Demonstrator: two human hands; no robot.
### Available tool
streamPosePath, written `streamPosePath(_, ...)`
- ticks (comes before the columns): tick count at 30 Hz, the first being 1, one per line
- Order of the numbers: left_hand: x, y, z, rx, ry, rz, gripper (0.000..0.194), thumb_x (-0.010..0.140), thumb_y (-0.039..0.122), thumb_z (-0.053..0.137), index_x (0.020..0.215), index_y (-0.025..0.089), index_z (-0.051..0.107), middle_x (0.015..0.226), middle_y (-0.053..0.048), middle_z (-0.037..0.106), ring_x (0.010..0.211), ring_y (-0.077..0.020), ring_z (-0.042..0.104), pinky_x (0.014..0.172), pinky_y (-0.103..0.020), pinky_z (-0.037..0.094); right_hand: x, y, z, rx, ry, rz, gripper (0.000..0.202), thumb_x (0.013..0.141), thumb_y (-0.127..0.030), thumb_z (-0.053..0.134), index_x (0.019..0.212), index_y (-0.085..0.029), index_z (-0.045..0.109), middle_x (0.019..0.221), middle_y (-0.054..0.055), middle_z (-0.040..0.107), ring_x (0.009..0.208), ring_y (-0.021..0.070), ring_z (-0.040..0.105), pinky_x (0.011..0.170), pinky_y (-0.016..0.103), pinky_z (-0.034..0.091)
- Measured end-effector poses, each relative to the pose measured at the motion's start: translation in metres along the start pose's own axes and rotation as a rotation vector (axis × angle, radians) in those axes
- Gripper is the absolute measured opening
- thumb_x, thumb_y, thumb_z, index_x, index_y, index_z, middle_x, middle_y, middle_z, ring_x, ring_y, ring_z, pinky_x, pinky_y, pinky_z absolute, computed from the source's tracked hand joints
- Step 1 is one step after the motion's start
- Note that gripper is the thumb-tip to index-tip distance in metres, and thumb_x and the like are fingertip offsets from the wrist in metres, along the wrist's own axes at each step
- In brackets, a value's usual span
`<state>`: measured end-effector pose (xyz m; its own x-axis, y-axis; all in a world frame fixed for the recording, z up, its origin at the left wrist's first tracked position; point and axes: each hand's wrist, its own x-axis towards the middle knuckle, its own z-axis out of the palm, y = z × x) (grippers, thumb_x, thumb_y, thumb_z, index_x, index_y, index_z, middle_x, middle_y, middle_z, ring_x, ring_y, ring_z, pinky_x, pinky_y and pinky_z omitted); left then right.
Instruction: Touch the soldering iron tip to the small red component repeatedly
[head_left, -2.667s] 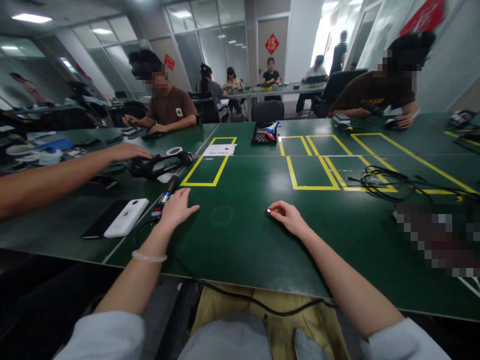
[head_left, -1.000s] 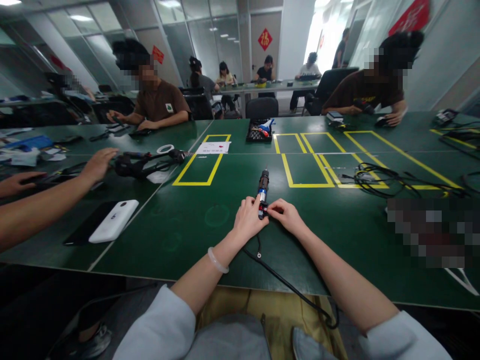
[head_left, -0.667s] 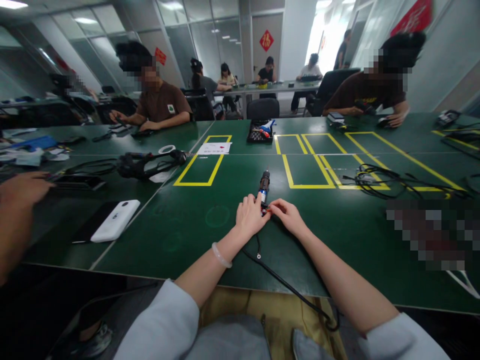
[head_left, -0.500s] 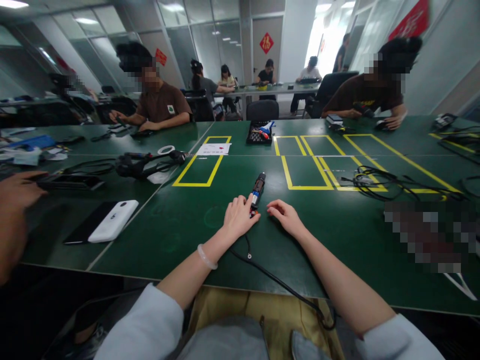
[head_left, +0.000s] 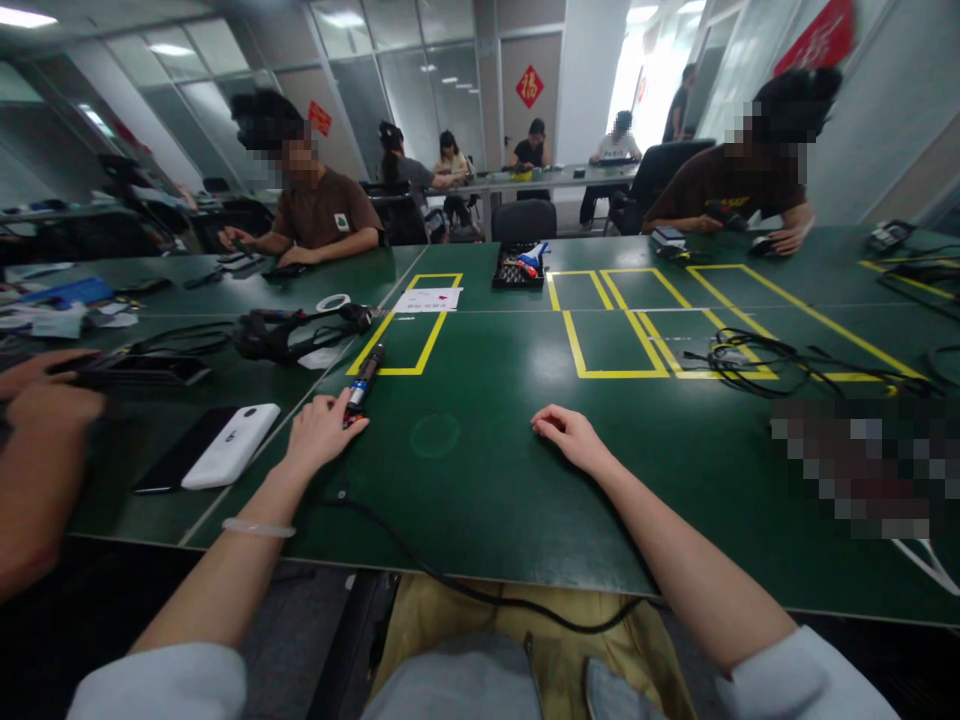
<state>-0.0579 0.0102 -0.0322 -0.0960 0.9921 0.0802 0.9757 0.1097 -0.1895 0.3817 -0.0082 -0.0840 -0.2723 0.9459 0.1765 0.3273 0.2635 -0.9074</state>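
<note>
A slim dark tool (head_left: 365,380) with a blue and silver band lies on the green table (head_left: 480,480), its tip at the left yellow tape outline. My left hand (head_left: 322,430) is closed round its near end. From there a black cable (head_left: 420,560) runs over the table edge and across my lap. Farther right, my right hand (head_left: 568,433) rests on the table with its fingers loosely curled and nothing in them.
At the back middle stands a black tray (head_left: 517,272) with a blue and red item. A white device (head_left: 231,446) and a headset (head_left: 277,332) lie left, coiled cables (head_left: 757,355) right. Another person's hands (head_left: 52,410) are at far left.
My left hand has moved left across the table with the tool, and the cable has been drawn along. My right hand has hardly moved.
</note>
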Motion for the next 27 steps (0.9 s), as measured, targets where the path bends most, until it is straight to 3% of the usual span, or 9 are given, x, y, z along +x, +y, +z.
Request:
streamPosePath(3,0.007,-0.032,0.006,-0.022,-0.039,-0.073,0.072,0.085,0.061,0.035,0.143,0.018,0.034,0.126,-0.021,0.045,0.112,-0.0382,0.047,0.091,-0.048,0.039,0.0,-0.001,0.0,0.004,-0.009,-0.006,0.017,0.085,-0.03,0.053,0.089,-0.018,0.065,0.081,0.003,0.068,0.074,0.0172,0.062,0.073,0.029,0.047)
streamPosePath(6,0.011,-0.049,0.008,-0.023,-0.057,-0.109,0.068,0.086,0.059,0.037,0.142,0.021,0.034,0.128,-0.018,0.045,0.112,-0.0361,0.046,0.092,-0.047,0.038,-0.001,-0.002,0.0,0.007,-0.016,-0.015,0.017,0.085,-0.029,0.053,0.089,-0.017,0.065,0.081,0.003,0.068,0.075,0.0169,0.062,0.072,0.029,0.047)
streamPosePath(11,0.013,-0.054,0.012,0.013,-0.053,-0.132,0.063,0.088,0.056,0.039,0.141,0.022,0.032,0.129,-0.015,0.045,0.112,-0.0335,0.046,0.092,-0.045,0.038,-0.001,-0.002,-0.002,-0.003,-0.024,-0.025,0.018,0.086,-0.029,0.052,0.089,-0.017,0.065,0.081,0.003,0.069,0.074,0.0163,0.062,0.071,0.028,0.046)
streamPosePath(14,0.007,-0.05,0.014,0.023,0.069,-0.089,0.062,0.087,0.053,0.041,0.138,0.016,0.037,0.125,-0.018,0.049,0.11,-0.0333,0.049,0.091,-0.043,0.039,-0.001,-0.002,-0.003,-0.011,-0.023,-0.029,0.017,0.086,-0.029,0.053,0.088,-0.017,0.065,0.081,0.003,0.069,0.074,0.0162,0.062,0.071,0.027,0.046)
streamPosePath(17,-0.002,-0.043,0.012,0.026,0.18,-0.047,0.054,0.087,0.048,0.042,0.124,0.01,0.048,0.115,-0.019,0.055,0.104,-0.0307,0.053,0.088,-0.039,0.042,0.0,-0.002,-0.003,-0.011,-0.026,-0.031,0.017,0.086,-0.029,0.053,0.088,-0.017,0.066,0.081,0.003,0.069,0.074,0.0161,0.062,0.07,0.027,0.045)
streamPosePath(22,-0.01,-0.021,-0.006,0.009,0.191,-0.155,0.041,0.09,0.04,0.032,0.1,0.009,0.058,0.099,-0.02,0.062,0.09,-0.0318,0.059,0.077,-0.04,0.045,0.0,-0.002,-0.002,-0.01,-0.031,-0.036,0.018,0.086,-0.029,0.053,0.088,-0.017,0.066,0.08,0.003,0.069,0.073,0.016,0.061,0.07,0.027,0.045)
streamPosePath(24,-0.008,-0.001,-0.018,-0.149,0.199,-0.176,0.04,0.09,0.042,0.034,0.1,0.012,0.058,0.096,-0.017,0.064,0.088,-0.0306,0.061,0.077,-0.041,0.046,0.0,-0.002,-0.001,-0.007,-0.028,-0.034,0.018,0.086,-0.029,0.053,0.088,-0.017,0.066,0.08,0.003,0.069,0.072,0.016,0.061,0.07,0.027,0.045)
streamPosePath(27,-0.005,0.051,-0.036,-0.659,0.131,-0.028,0.036,0.088,0.045,0.041,0.1,0.016,0.058,0.09,-0.008,0.067,0.083,-0.0216,0.064,0.081,-0.035,0.048,0.0,-0.002,-0.001,0.015,-0.035,-0.025,0.018,0.086,-0.031,0.055,0.089,-0.017,0.066,0.08,0.003,0.069,0.073,0.0163,0.062,0.071,0.028,0.046)
